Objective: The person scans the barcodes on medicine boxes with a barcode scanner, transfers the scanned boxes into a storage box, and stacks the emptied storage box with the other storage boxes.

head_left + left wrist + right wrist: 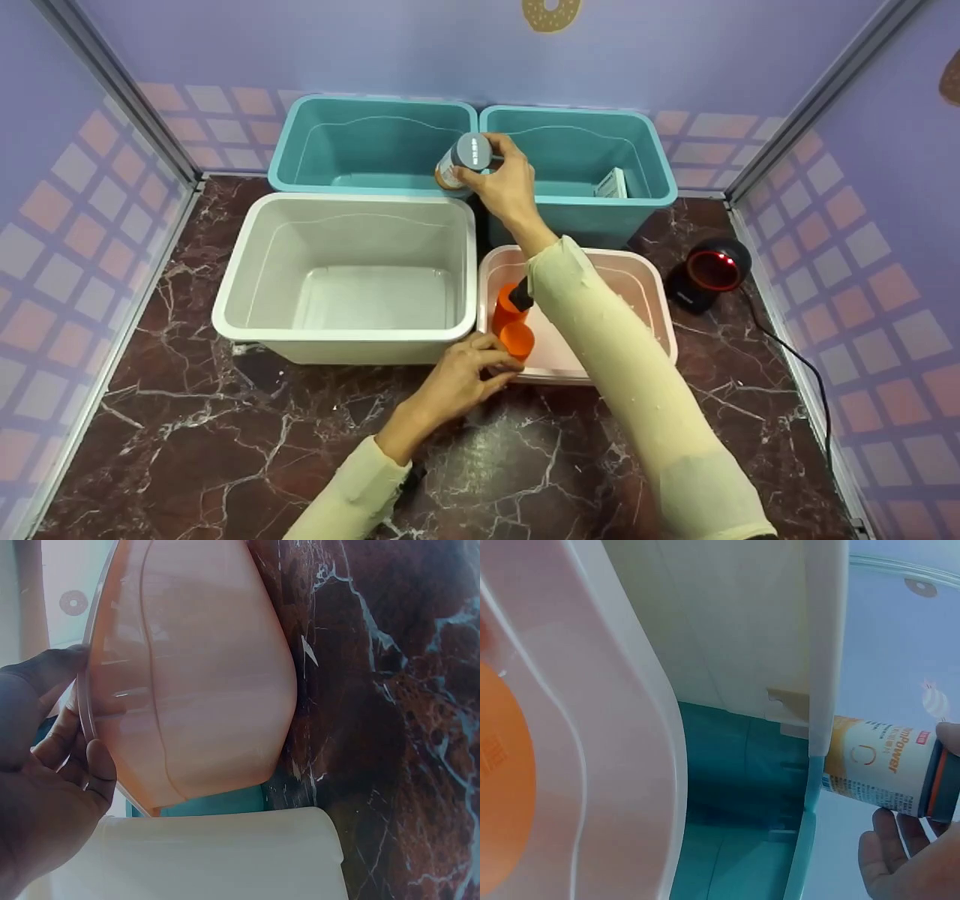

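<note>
My right hand (pixel 506 180) grips a supplement bottle (pixel 881 765) by its dark grey cap, thumb on one side and fingers on the other. The bottle, with a white and orange label, is tilted above the meeting rims of the two teal bins. Lower down, my left hand (pixel 469 375) holds the near-left rim of a pink bin (pixel 217 667), its fingers bent at the edge. Inside that bin, close to the left fingers, is an orange-lidded container (pixel 517 341), with another orange container (pixel 506 311) behind it, partly hidden by the right sleeve.
A large white bin (pixel 360 330) stands left of the pink one. Behind are a left teal bin (pixel 375 142) and a right teal bin (pixel 577 199), the latter containing a small white box (pixel 613 184). A black scanner (pixel 716 266) with red lights and a cable stands right.
</note>
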Motion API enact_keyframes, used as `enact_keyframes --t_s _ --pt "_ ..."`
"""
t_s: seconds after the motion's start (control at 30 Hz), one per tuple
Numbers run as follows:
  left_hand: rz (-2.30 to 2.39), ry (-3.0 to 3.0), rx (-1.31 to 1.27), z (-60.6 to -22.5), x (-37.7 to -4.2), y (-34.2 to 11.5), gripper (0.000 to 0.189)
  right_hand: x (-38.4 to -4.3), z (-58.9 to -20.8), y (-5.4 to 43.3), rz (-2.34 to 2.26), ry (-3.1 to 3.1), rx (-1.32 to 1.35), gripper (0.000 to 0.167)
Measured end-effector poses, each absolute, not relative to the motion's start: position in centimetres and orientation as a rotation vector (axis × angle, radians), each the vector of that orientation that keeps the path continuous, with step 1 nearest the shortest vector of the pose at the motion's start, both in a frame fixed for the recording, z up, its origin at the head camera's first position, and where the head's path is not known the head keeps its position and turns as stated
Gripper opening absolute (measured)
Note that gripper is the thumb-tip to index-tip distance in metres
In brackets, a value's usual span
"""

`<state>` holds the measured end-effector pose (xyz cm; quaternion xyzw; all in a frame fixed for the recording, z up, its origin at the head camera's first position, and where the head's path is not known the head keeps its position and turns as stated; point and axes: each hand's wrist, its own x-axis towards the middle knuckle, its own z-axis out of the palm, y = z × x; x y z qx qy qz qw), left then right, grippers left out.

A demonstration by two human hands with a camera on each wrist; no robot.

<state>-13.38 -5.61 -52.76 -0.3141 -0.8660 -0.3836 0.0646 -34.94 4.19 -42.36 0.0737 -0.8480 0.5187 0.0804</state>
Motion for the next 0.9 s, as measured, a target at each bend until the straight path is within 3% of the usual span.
enact_keyframes --t_s 0.9 --pt "-1.142 -2.595 -0.941 -52.74 -13.37 -5.54 0.011 -35.34 -42.99 3.41 1.497 -2.686 0.211 0.058"
